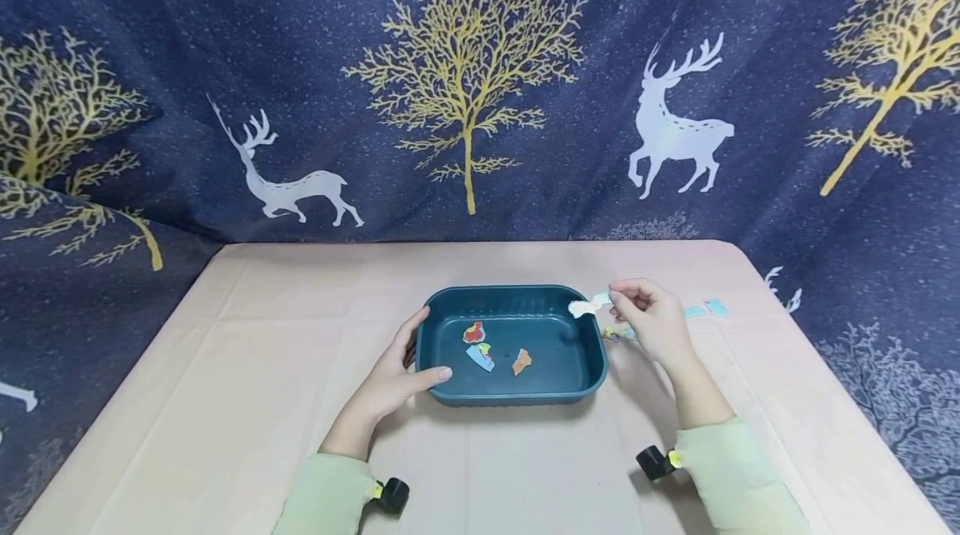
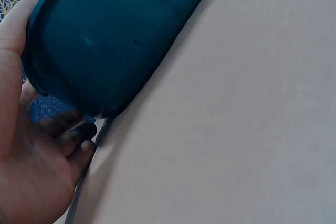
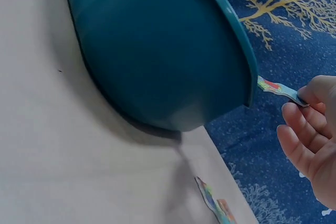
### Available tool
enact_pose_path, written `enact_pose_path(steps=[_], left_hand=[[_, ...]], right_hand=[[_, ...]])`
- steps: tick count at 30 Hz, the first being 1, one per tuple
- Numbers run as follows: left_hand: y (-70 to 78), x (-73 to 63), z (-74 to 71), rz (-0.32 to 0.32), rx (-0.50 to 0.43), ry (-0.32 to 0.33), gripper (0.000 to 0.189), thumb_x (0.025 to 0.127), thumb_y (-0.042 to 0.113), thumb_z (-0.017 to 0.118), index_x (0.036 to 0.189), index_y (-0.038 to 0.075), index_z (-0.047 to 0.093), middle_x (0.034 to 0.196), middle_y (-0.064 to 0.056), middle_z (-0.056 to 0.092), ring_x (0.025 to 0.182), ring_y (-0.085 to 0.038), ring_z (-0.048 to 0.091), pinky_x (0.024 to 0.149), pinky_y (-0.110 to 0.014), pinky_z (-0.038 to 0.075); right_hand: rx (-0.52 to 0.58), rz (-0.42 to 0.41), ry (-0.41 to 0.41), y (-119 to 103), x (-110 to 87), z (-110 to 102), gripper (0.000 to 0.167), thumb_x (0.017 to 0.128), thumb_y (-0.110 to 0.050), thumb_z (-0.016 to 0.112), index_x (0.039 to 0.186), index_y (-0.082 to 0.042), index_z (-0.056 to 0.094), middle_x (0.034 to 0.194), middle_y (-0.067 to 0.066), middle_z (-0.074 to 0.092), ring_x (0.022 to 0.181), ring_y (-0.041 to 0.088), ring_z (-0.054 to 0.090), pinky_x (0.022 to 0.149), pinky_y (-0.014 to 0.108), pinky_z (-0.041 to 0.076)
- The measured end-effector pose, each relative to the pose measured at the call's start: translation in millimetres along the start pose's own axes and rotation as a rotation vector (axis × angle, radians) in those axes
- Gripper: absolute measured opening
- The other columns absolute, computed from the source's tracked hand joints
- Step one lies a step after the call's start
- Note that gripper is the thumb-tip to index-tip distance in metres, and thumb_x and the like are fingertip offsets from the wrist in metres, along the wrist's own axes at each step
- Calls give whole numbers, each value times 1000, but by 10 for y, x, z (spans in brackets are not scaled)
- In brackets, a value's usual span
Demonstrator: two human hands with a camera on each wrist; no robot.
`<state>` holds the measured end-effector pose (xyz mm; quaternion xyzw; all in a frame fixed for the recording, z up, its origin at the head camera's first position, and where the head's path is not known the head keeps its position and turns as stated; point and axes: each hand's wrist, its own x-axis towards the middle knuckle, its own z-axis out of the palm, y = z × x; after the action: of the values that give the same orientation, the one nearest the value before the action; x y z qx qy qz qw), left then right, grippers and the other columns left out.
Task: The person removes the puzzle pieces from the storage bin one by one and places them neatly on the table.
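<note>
A dark teal plastic tub [image 1: 510, 398] stands on the table. My left hand [image 1: 386, 381] grips its left end, thumb over the rim and fingers along the outer wall. My right hand [image 1: 658, 327] pinches a puzzle-like cutout piece [image 1: 588, 306] between thumb and fingertips, at the tub's back right corner. In the right wrist view this piece [image 3: 275, 87] shows red and green print on its other face. Inside the tub lie a red piece [image 1: 474, 333], a light blue piece [image 1: 481, 358] and an orange piece [image 1: 522, 362].
Right of the tub, a multicoloured piece [image 1: 620, 334] lies on the table, partly behind the right hand. Farther right are light blue pieces [image 1: 716, 307]. A pale cloth [image 1: 225, 402] covers the table, and a dark blue curtain [image 1: 525, 210] with deer and trees hangs behind it.
</note>
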<state>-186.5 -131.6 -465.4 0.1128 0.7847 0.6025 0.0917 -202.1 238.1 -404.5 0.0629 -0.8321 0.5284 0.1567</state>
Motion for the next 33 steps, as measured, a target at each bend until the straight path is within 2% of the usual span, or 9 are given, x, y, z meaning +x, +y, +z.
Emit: enact_pose_path(steps=[5,12,19,29,33], left_hand=[[12,-4,-2,-1,-14,-5,87,81,20,74,149,30,21,157,-8,20,145,-32,19,116,-53,17],[27,-14,1,-9,-15,-3,87,81,20,73,149,31,21,158,-8,20,145,-32,19,116,-54,17],[41,-25,2,-20,-25,-1,87,81,19,74,150,30,21,158,-8,18,145,-32,18,116,-53,16],[10,-27,-15,-12,-39,-5,89,79,23,76,149,31,21,157,-8,20,144,-33,22,116,-53,19],[5,-18,-14,-5,-31,-10,88,80,21,75,149,30,21,157,-8,20,144,-33,21,115,-54,19]], right_hand=[[-14,7,19,102,12,-75,21,91,-7,61,105,8,64,83,13,67,64,1,64,62,19,55],[-66,7,38,156,-19,-236,24,93,-11,60,107,7,63,84,11,67,67,-1,64,64,18,56],[-6,40,79,253,-49,-392,25,92,-5,59,107,14,59,74,-16,64,63,-1,64,61,17,55],[-10,93,117,370,-129,-562,28,91,-6,60,106,18,56,71,-18,63,60,0,64,58,17,55],[11,140,128,440,-172,-630,25,91,-7,60,105,13,59,72,-19,65,62,0,64,59,17,55]])
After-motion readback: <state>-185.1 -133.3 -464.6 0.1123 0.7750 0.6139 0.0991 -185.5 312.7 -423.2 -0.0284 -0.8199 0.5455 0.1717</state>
